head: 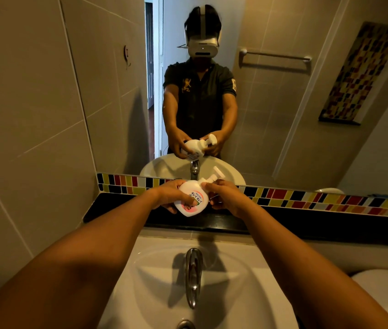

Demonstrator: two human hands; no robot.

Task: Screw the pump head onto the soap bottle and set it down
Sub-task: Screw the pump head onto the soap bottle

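Left hand (pixel 168 195) grips the white plastic soap bottle (pixel 191 198) — right hand (pixel 223 195) grasps its white pump head (pixel 210 179), apparently mid-screwing — setting down remains.

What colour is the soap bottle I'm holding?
White, with a pink-and-white label, best seen in the head view: soap bottle.

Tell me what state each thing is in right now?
Soap bottle: tilted, held above the ledge.
Pump head: on the bottle neck.
Left hand: gripping the bottle body.
Right hand: at the bottle's neck end.
Faucet: no water running.
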